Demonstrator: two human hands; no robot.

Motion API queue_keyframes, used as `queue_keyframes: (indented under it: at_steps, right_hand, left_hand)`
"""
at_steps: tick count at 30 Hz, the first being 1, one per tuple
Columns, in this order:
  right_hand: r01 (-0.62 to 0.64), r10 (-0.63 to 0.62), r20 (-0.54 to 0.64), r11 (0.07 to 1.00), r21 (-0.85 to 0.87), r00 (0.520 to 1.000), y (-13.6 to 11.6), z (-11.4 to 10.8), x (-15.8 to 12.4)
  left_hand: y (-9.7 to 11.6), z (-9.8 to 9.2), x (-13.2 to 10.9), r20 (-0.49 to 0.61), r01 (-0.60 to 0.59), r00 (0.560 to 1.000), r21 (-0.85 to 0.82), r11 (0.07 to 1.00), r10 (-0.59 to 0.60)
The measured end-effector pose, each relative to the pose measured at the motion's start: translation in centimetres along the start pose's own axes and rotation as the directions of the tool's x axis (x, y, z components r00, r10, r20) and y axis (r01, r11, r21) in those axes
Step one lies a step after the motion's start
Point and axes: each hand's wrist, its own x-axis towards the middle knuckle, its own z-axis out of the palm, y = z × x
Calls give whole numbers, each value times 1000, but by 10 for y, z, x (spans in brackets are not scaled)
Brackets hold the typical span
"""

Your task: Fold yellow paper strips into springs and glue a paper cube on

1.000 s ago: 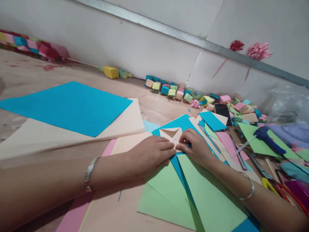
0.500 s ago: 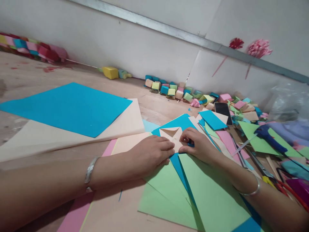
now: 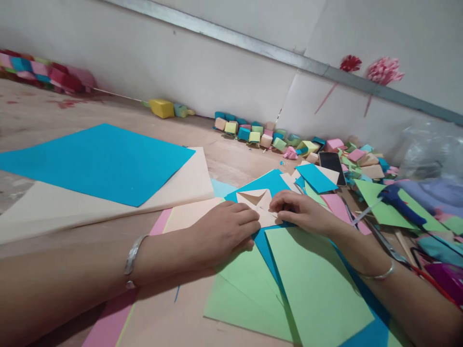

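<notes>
A small peach paper (image 3: 265, 219) with folded flaps lies on blue sheets in front of me; one raised flap leaves a pocket at its far side. My left hand (image 3: 233, 224) rests over its left part, fingers together and pressing it down, thumb mostly hidden. At its right corner, my right hand (image 3: 296, 209) has curled fingers, with the fingertips against the paper. Pale green sheets (image 3: 314, 284) lie just below both hands, and part of a blue sheet (image 3: 267, 183) shows behind the folded piece.
A large blue sheet (image 3: 104, 164) lies on cream paper (image 3: 195, 180) at left. Small folded paper boxes (image 3: 255, 137) line the wall. To the right are a black phone (image 3: 332, 167), a glue gun (image 3: 403, 205), scissors (image 3: 387, 243) and a plastic bag (image 3: 430, 149).
My right hand has shifted slightly outward, its thumb raised and drawn closer to the fingers, showing more of the folded paper's right corner. My left hand stays on the paper. The view moved slightly.
</notes>
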Motion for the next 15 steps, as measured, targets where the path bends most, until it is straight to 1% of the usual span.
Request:
queue_keyframes:
  at_steps: [2,6,9,12,15]
  right_hand:
    - [-13,13,-14,1000,-19,1000,1,2,1]
    - [-15,2,-90,990,-143,996,-1,11,4]
    - [-3,-21,-125,983,-185,992,-2,16,5]
    - [0,-25,-122,980,-198,992,-2,17,4]
    - [0,-21,-115,984,-177,993,-1,16,4]
  left_hand:
    - [0,-2,1,41,27,999,12,1000,-27]
    - [0,-4,3,93,39,995,32,999,-42]
    - [1,-5,4,83,43,995,38,998,-46]
    - [1,-5,3,68,30,997,21,999,-31]
    - [1,-5,1,16,7,1000,-36,999,-6]
